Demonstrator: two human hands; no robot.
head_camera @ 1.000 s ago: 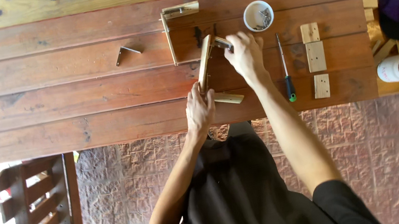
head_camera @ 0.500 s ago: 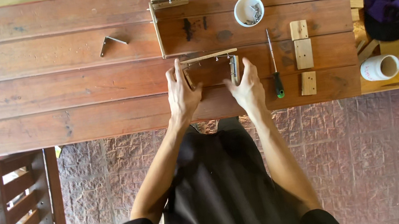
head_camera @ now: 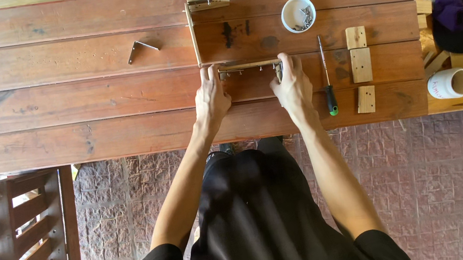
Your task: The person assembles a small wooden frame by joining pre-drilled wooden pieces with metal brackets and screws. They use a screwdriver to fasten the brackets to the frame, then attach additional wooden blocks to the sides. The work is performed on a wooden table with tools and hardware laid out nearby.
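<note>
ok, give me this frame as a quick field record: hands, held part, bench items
left hand: grips the left end of the thin wooden strip
right hand: grips the strip's right end
strip: lies crosswise, butted against the foot of an upright strip; small metal fittings along it
surface: dark plank table
white cup: holds screws, beyond the right hand
screwdriver: green handle, right of the right hand
wooden blocks: three in a column, right of the screwdriver
metal bracket: lies apart, far left
</note>
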